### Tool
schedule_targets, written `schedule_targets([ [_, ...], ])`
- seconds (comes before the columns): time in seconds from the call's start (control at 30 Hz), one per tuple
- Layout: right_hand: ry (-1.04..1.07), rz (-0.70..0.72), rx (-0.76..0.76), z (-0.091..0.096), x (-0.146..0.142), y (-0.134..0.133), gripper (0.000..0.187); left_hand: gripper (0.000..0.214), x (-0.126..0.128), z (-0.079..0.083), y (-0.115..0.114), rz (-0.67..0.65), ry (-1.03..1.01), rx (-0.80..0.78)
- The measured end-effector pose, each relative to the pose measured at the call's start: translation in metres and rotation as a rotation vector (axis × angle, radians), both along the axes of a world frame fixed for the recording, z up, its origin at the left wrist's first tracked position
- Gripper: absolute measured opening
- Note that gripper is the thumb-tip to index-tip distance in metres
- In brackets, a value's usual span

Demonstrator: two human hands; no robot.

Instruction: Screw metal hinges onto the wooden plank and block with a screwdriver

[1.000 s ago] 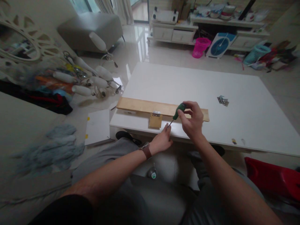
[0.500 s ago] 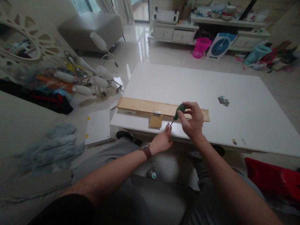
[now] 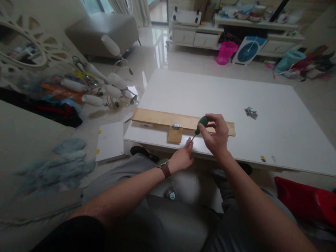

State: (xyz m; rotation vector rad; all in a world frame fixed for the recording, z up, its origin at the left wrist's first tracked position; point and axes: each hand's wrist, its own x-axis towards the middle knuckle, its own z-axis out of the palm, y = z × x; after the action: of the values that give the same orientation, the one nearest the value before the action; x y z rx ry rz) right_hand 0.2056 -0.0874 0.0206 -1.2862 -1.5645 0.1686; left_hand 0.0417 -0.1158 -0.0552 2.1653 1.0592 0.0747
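Observation:
A long wooden board [image 3: 162, 118] lies near the front edge of a white table [image 3: 210, 98]. A small metal hinge [image 3: 175, 126] joins it to a small wooden block [image 3: 174, 135]. My right hand [image 3: 216, 134] grips the green handle of a screwdriver [image 3: 201, 123], its shaft slanting down to the left. My left hand [image 3: 182, 157] rests at the table's front edge, fingers pinched at the screwdriver's tip [image 3: 190, 140]. What they pinch is too small to make out. A brown watch sits on my left wrist.
Loose metal hinges [image 3: 250, 112] lie at the table's right. On the floor to the left are a white chandelier [image 3: 105, 91], a white panel [image 3: 110, 140] and grey-blue fluff [image 3: 55, 164]. A red object [image 3: 304, 201] sits at lower right. A bottle [image 3: 170, 194] stands between my legs.

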Motion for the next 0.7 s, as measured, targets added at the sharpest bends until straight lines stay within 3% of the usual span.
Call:
schedule_targets([
  [0.5,-0.002,0.057,-0.013,0.003,-0.003,-0.001,0.025,0.089,0.000,-0.004,-0.001,0.021,-0.053,-0.028],
  [0.7,-0.035,0.084,0.005,0.002,-0.002,-0.001,0.031,0.089,0.000,-0.015,-0.001,0.028,-0.104,-0.028],
])
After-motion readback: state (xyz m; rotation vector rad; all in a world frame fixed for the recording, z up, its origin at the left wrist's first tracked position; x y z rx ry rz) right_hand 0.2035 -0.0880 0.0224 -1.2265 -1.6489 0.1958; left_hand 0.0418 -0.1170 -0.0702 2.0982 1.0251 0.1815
